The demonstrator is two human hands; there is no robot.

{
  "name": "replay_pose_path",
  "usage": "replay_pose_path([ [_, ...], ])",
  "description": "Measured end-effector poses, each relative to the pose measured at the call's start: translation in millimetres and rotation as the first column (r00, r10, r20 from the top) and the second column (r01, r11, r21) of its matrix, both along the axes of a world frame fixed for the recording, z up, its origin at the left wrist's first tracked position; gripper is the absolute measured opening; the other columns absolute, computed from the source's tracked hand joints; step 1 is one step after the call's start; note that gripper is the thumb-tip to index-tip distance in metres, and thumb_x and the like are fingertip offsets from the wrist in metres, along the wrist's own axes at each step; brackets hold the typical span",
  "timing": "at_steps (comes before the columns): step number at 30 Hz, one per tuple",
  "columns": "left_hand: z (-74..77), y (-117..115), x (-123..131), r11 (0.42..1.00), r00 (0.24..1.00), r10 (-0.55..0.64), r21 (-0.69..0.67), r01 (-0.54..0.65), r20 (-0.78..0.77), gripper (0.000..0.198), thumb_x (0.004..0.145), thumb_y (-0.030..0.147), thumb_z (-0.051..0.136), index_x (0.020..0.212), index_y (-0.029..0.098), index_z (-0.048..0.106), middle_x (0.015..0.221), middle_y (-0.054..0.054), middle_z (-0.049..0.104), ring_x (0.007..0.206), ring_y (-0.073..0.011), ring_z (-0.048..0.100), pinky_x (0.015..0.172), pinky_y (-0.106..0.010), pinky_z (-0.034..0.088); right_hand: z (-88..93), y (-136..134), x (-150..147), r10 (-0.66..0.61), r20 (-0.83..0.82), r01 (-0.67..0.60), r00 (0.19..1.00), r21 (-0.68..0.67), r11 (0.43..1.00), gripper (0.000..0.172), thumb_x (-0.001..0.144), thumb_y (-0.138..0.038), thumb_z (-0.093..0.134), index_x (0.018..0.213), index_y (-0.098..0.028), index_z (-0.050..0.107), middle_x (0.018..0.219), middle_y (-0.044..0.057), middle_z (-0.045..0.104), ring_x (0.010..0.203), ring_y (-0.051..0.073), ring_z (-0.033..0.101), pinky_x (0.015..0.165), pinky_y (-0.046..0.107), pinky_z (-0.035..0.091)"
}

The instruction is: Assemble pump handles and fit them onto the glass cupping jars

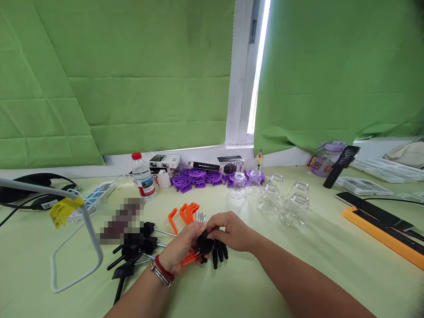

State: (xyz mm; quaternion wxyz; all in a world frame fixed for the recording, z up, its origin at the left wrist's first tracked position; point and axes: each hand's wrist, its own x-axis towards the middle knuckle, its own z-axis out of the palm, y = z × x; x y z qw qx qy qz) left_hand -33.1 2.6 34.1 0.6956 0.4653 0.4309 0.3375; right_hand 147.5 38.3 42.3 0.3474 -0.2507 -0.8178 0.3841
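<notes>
My left hand [180, 251] and my right hand [230, 232] meet over the light green table [271, 274]. Together they pinch a round black part [204, 244]. An orange lever piece [189, 257] sticks out under my left fingers, which are closed round it. My right fingers are curled onto the black part from the right. Several black finger-shaped pieces [219, 253] lie just below my hands. Loose orange levers [185, 213] and metal pins [201, 217] lie just behind them.
Black knobs with rods [135, 254] lie to the left, near a white cable [92, 247] and a power strip [96, 196]. A water bottle [143, 176], purple discs [197, 178], small boxes and clear glass jars [285, 201] stand further back. An orange-edged board [384, 229] lies right.
</notes>
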Motion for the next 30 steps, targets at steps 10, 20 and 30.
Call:
replay_pose_path([
  [10,1.4,0.1,-0.3,1.0,1.0,0.013,0.001,-0.013,-0.012,0.04,0.078,0.061,0.048,0.083,0.021,0.053,0.067,-0.003,0.058,0.06,-0.0189,0.058,0.049,-0.026,0.033,-2.2,1.6,1.0,-0.03,-0.007,0.029,1.0,-0.019,0.999,0.018,0.075,-0.007,0.057,0.079,-0.018,0.07,0.074,0.001,0.068,0.069,0.012,0.061,0.067,0.023,0.048],
  [20,2.3,0.5,1.1,1.0,1.0,-0.019,0.009,0.019,-0.018,0.042,0.078,0.062,0.048,0.086,0.021,0.054,0.07,-0.004,0.059,0.061,-0.019,0.057,0.054,-0.029,0.036,-2.1,0.5,-0.8,-0.002,-0.014,0.002,1.0,-0.013,1.0,0.01,0.077,-0.014,0.061,0.08,-0.018,0.07,0.075,0.001,0.067,0.069,0.013,0.06,0.067,0.024,0.047],
  [30,2.9,-1.3,1.3,1.0,1.0,-0.027,0.002,0.027,0.002,0.043,0.079,0.063,0.045,0.081,0.021,0.054,0.066,-0.004,0.059,0.061,-0.0195,0.057,0.052,-0.028,0.036,-2.9,0.4,-1.1,-0.042,0.064,0.037,0.997,0.078,0.996,0.013,0.078,-0.009,0.056,0.077,-0.019,0.065,0.072,-0.001,0.063,0.068,0.012,0.056,0.066,0.023,0.044],
])
